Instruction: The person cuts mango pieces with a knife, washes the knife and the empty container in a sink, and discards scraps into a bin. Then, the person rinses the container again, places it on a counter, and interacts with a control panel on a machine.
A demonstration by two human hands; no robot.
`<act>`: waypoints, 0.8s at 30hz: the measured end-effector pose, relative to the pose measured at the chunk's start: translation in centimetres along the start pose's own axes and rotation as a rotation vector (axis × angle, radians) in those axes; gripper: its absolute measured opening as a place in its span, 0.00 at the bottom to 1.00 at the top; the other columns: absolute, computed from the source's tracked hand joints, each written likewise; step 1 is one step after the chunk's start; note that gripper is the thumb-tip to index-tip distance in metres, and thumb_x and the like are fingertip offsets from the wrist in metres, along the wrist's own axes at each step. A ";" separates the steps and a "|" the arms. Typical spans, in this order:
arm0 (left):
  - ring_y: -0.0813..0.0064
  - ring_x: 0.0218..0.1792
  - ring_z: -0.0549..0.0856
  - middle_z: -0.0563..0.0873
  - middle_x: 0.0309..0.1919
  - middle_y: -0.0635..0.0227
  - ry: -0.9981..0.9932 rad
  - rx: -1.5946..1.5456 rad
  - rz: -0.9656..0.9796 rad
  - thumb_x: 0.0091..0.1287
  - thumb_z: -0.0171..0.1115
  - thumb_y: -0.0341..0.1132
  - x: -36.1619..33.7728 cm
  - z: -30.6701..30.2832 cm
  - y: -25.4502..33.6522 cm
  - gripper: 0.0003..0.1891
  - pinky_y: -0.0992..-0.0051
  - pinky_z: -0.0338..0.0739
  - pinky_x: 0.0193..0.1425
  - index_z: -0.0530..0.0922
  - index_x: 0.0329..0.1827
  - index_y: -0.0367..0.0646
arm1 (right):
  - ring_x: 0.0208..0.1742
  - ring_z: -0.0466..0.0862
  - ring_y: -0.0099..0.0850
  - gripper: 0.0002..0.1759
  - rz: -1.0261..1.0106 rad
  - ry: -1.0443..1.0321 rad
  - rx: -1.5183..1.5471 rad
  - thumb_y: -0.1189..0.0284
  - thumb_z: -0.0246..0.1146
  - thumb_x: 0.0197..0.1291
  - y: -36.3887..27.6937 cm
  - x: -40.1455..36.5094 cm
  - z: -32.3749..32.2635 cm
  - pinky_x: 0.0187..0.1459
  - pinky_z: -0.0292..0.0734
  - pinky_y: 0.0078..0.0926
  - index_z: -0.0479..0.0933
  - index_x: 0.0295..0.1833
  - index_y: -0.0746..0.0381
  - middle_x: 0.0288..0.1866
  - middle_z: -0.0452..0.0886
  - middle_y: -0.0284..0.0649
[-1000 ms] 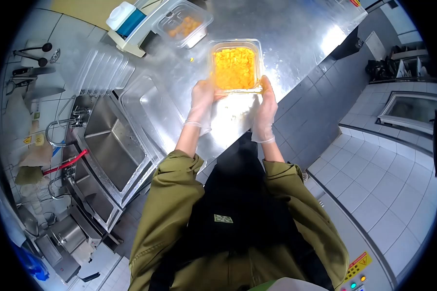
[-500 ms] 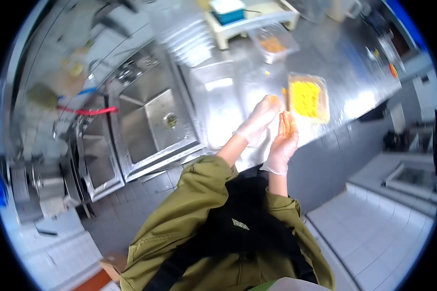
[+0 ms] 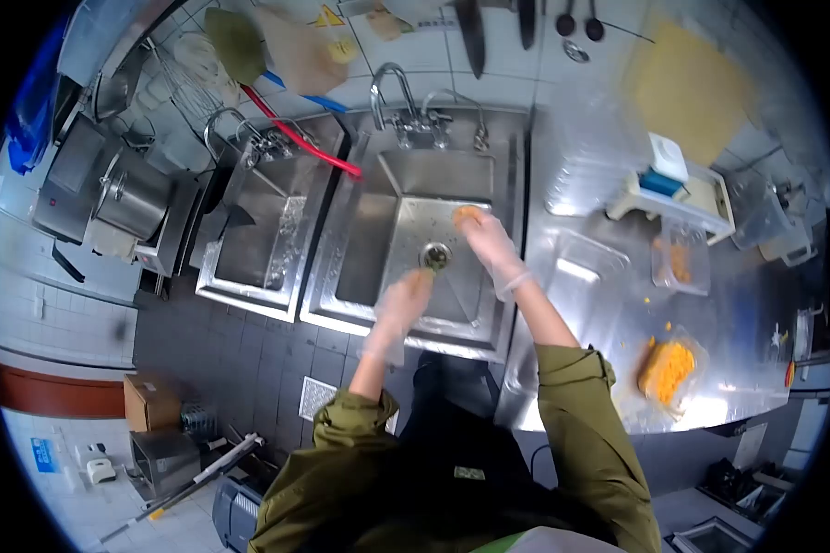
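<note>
Both hands wear clear gloves and are over the large steel sink basin [image 3: 364, 244]. My left hand [image 3: 404, 306] is near the drain [image 3: 436, 256], its fingers smeared by motion. To the right and farther up is my right hand [image 3: 491, 245], fingers pressed together with orange at their tips; whether that is residue or a held piece is unclear. On the steel counter [image 3: 599, 323] at the right is a clear tub with yellow-orange pieces [image 3: 670, 370]. Behind it sits another clear container with orange bits [image 3: 678, 263].
Left of the basin is a smaller sink [image 3: 267, 230], with a red hose [image 3: 295, 138] overhead. A faucet [image 3: 398, 115] rises behind the basin. Stacked clear containers [image 3: 586, 166] and a white stand [image 3: 650, 201] are at the counter's back. Knives [image 3: 470, 37] hang on the wall.
The view has swung left. Both hands have moved from beside the tub of yellow-orange pieces to over the sink and are now farther apart. My right hand's fingers are more drawn in.
</note>
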State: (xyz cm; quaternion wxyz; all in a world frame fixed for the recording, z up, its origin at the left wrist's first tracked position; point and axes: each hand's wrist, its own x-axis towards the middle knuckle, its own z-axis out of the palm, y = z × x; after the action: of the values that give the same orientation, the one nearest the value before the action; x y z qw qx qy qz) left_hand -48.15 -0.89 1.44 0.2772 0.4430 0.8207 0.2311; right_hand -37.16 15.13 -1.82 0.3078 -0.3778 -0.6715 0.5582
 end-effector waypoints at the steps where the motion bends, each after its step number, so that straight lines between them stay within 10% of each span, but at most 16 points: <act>1: 0.47 0.43 0.78 0.81 0.38 0.49 -0.024 -0.007 -0.012 0.66 0.44 0.51 1.0 -0.6 -1.3 0.19 0.56 0.72 0.47 0.76 0.42 0.47 | 0.46 0.79 0.43 0.19 -0.030 0.034 -0.110 0.67 0.50 0.57 -0.1 3.2 1.1 0.51 0.70 0.32 0.73 0.49 0.68 0.43 0.79 0.51; 10: 0.60 0.43 0.82 0.82 0.40 0.58 -0.131 -0.033 0.099 0.66 0.50 0.42 12.3 -3.6 -11.7 0.16 0.70 0.73 0.48 0.76 0.49 0.43 | 0.54 0.72 0.48 0.26 -0.102 0.416 -0.965 0.68 0.56 0.50 6.7 28.7 4.6 0.52 0.71 0.41 0.64 0.57 0.62 0.55 0.69 0.47; 18: 0.67 0.43 0.81 0.83 0.40 0.58 -0.210 -0.139 0.015 0.66 0.48 0.38 15.4 -5.6 -13.6 0.16 0.74 0.72 0.49 0.75 0.50 0.38 | 0.49 0.78 0.48 0.28 0.282 0.319 -1.058 0.62 0.54 0.55 5.6 29.4 7.0 0.50 0.74 0.38 0.61 0.62 0.58 0.56 0.69 0.53; 24: 0.72 0.47 0.78 0.81 0.44 0.61 -0.143 -0.346 -0.068 0.67 0.50 0.43 18.1 -5.0 -13.7 0.19 0.75 0.68 0.53 0.73 0.53 0.38 | 0.61 0.67 0.46 0.29 0.626 0.228 0.918 0.62 0.44 0.63 4.3 22.5 13.7 0.58 0.64 0.42 0.56 0.63 0.71 0.63 0.62 0.53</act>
State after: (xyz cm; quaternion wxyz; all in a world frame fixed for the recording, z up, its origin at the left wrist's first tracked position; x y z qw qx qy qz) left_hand -67.86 7.10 -7.96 0.4143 0.3761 0.7614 0.3273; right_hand -59.70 27.55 -8.85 0.3307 -0.4445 -0.1784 0.8132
